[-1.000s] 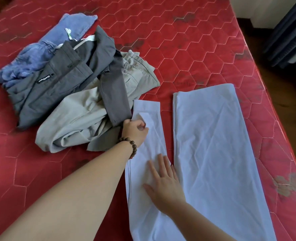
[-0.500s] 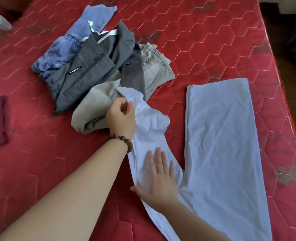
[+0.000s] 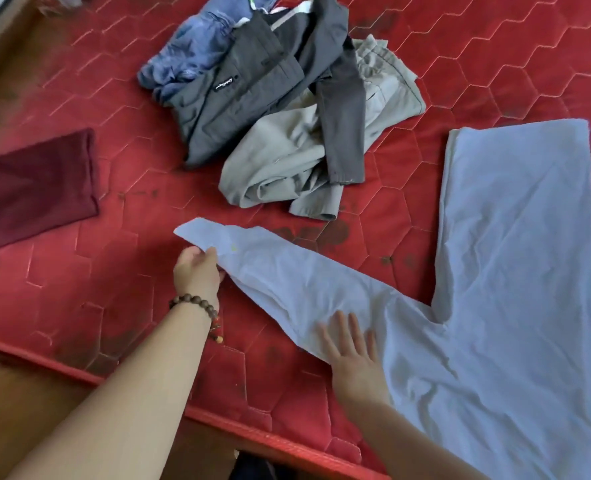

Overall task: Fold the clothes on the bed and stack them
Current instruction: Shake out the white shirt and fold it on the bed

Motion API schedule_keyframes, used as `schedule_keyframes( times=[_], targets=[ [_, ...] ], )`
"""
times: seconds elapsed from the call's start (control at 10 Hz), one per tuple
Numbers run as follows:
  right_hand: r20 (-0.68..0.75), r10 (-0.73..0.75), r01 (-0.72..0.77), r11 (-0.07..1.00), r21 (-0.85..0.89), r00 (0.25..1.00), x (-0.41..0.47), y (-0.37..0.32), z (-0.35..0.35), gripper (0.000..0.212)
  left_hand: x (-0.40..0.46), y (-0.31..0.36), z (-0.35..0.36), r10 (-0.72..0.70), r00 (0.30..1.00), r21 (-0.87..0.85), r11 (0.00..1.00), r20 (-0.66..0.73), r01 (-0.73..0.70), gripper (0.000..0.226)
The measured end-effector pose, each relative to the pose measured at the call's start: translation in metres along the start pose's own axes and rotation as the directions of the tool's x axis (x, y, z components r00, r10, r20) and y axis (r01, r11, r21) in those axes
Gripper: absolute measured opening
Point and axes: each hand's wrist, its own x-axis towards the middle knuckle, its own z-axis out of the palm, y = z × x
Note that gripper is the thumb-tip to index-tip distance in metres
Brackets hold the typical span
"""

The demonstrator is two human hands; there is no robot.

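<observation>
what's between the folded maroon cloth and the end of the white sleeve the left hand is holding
Nothing: in the head view, only bare red mattress lies between the maroon cloth and the white sleeve gripped by the left hand.

Pale blue shirt (image 3: 495,271), red hexagon-quilted mattress (image 3: 79,81)

Light blue shirt (image 3: 495,271): thin matt cloth, creased.
Mattress (image 3: 79,98): red quilted fabric, hexagon stitching, stained.
Bracelet (image 3: 197,304): brown wooden beads, smooth.

blue garment (image 3: 197,53) and maroon cloth (image 3: 27,188) cut by frame edges
</observation>
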Motion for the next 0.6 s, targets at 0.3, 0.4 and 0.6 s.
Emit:
schedule_keyframes(
  times=[0.3, 0.4, 0.6],
  targets=[
    [0.068, 0.063, -0.071, 0.989, 0.133, 0.996, -0.002, -0.005, -0.002, 0.099, 0.055, -0.002, -0.009, -0.324, 0.902, -0.272, 0.875, 0.286, 0.4, 0.007],
    [0.08, 0.102, -0.112, 0.984, 0.138, 0.992, -0.002, -0.007, -0.004, 0.094, 0.074, 0.01, -0.007, -0.396, 0.886, -0.182, 0.879, 0.24, 0.442, 0.004],
    [0.069, 0.166, -0.17, 0.984, 0.049, 0.984, -0.006, -0.02, -0.003, 0.099, 0.099, 0.007, -0.004, -0.433, 0.885, 0.039, 0.9, 0.172, 0.433, 0.041]
  ],
)
